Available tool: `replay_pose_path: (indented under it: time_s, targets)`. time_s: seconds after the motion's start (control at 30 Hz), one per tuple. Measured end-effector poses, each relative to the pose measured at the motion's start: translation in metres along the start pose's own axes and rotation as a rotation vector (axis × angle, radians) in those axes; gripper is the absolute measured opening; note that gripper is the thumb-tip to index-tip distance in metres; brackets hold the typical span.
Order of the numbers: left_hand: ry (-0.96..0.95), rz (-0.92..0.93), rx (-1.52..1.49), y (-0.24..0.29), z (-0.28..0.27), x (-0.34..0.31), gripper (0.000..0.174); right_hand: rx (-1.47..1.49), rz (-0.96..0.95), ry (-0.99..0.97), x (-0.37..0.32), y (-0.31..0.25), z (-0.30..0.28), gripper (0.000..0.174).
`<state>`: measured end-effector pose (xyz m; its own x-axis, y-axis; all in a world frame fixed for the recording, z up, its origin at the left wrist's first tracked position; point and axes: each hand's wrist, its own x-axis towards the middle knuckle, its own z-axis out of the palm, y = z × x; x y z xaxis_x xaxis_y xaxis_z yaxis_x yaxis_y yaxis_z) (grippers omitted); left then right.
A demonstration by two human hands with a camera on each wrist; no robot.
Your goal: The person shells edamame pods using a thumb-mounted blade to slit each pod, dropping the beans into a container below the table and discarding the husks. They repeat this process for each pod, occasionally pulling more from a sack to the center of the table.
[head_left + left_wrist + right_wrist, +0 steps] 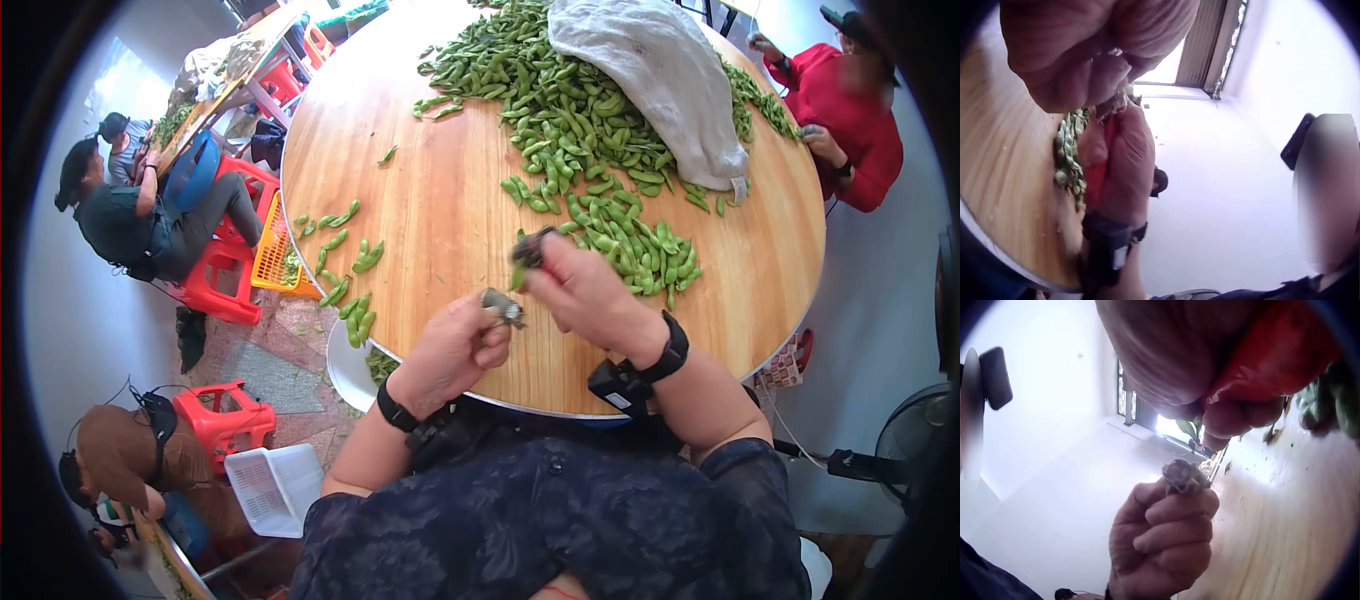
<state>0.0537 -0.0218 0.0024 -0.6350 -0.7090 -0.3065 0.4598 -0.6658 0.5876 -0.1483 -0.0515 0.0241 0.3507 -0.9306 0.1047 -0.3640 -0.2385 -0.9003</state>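
Observation:
My left hand [455,345] is raised over the near table edge, fingers curled, pinching a crumpled grey-brown piece [1182,477] between thumb and forefinger. A little farther right, my right hand [595,300] is blurred by motion. Its fingers curl round a smooth red thing [1272,353] in the palm; I cannot tell its kind. A green soybean pod [518,277] and something dark [530,246] show at its fingertips. Just beyond this hand lies a small heap of soybean pods [640,245]. The two hands are close together, fingertips apart.
A large pile of pods [570,110] lies at the back of the round wooden table [400,200], partly under a white cloth sack [650,70]. Loose pods [350,310] lie by the left edge. A person in red [850,120] sits right. A white basket [275,490] stands lower left.

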Motion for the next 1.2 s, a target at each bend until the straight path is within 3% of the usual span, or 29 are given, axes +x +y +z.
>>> replay_pose_path:
  time_s: [0.03,0.1,0.17,0.3,0.37,0.43,0.47,0.5,0.57,0.63,0.7,0.77,0.83,0.87,0.93,0.97,1.03,1.13,1.2]
  targets:
    - [-0.006,0.005,-0.006,-0.001,-0.001,-0.004,0.014,-0.24,-0.247,0.019,0.003,0.002,0.006,0.013]
    - [0.193,0.175,-0.072,-0.002,-0.004,-0.011,0.016,-0.37,-0.19,0.03,0.015,0.004,0.004,0.02]
    - [0.192,0.191,-0.064,0.0,-0.009,-0.013,0.017,-0.675,-0.22,0.11,0.024,0.007,0.0,0.023]
    - [0.175,0.174,-0.141,-0.002,-0.012,-0.006,0.014,-0.933,-0.168,-0.02,0.029,0.005,0.012,0.027]
    - [0.177,0.161,-0.133,-0.003,-0.005,0.001,0.013,-0.936,-0.155,0.022,0.03,0.011,0.009,0.028]
    - [0.215,0.116,-0.071,-0.002,0.008,0.008,0.013,-0.44,-0.101,0.13,0.026,0.013,0.004,0.025]
    - [0.217,0.118,-0.083,-0.005,0.013,0.013,0.013,0.083,0.033,0.047,0.02,0.001,0.0,0.023]
    - [0.172,0.104,-0.101,-0.007,0.018,0.018,0.013,0.079,0.036,0.039,0.014,-0.013,-0.004,0.023]
    - [0.125,0.092,-0.119,-0.01,0.023,0.025,0.013,0.376,0.229,0.02,0.003,-0.032,-0.01,0.024]
    - [0.034,0.097,-0.061,-0.013,0.025,0.032,0.013,0.276,0.139,0.066,-0.005,-0.022,-0.009,0.026]
    - [0.07,0.127,-0.012,-0.016,0.027,0.036,0.013,0.133,0.065,0.142,-0.012,-0.016,-0.015,0.021]
    - [0.112,0.152,0.042,-0.015,0.029,0.035,0.013,0.219,0.143,0.113,-0.016,-0.014,-0.028,0.017]
    - [0.098,0.219,0.334,-0.012,0.03,0.033,0.014,0.375,0.322,-0.018,-0.017,-0.009,-0.037,0.013]
    - [0.108,0.209,0.339,-0.013,0.03,0.034,0.014,0.365,0.3,-0.075,-0.017,-0.003,-0.036,0.011]
    - [0.113,0.435,0.84,-0.015,0.029,0.036,0.013,0.416,0.306,-0.147,-0.018,-0.004,-0.039,0.01]
    - [0.114,0.419,0.849,-0.015,0.028,0.037,0.013,0.449,0.306,-0.219,-0.019,-0.006,-0.041,0.01]
    - [0.171,0.56,1.215,-0.014,0.028,0.038,0.011,0.471,0.32,-0.231,-0.02,-0.009,-0.043,0.008]
    - [0.189,0.6,1.322,-0.016,0.028,0.039,0.01,0.273,0.301,-0.271,-0.021,-0.006,-0.046,0.009]
    - [0.187,0.672,1.418,-0.016,0.03,0.04,0.009,0.119,0.128,-0.226,-0.022,0.002,-0.043,0.013]
